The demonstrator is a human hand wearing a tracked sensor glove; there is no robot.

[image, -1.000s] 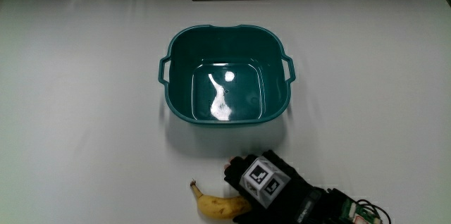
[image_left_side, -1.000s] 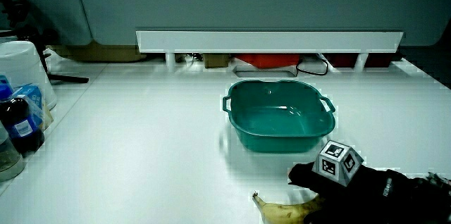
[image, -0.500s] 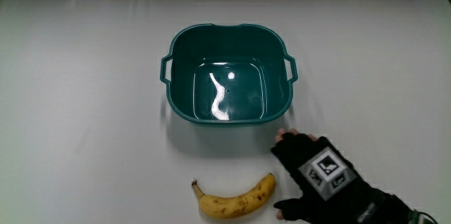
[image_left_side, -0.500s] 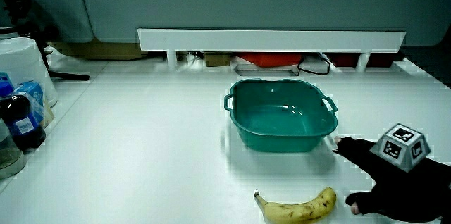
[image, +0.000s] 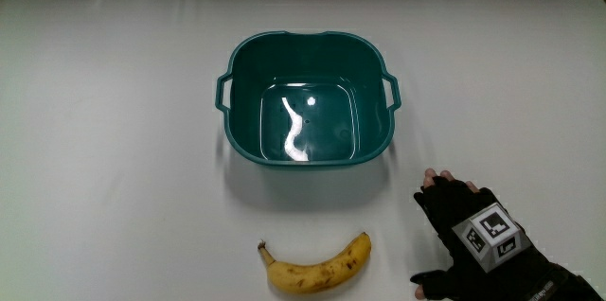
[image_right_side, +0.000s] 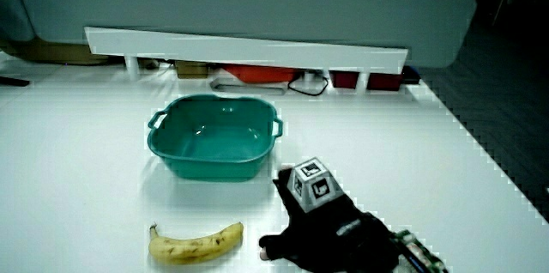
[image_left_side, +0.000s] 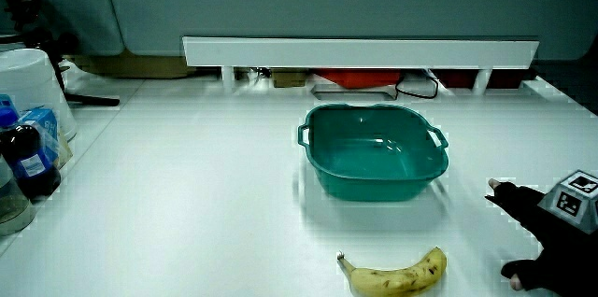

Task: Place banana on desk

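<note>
The banana (image: 316, 265) lies flat on the table (image: 114, 150), nearer the person than the teal tub (image: 308, 98), at the tub's 6 o'clock. The hand (image: 473, 244) rests beside the banana at its 3 o'clock, apart from it, fingers spread and holding nothing.

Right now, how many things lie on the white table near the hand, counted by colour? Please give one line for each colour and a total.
Teal: 1, the empty basin
Yellow: 1, the banana, lying on the table nearer to the person than the basin
Total: 2
The hand is beside the banana, open, and holds nothing.
</note>
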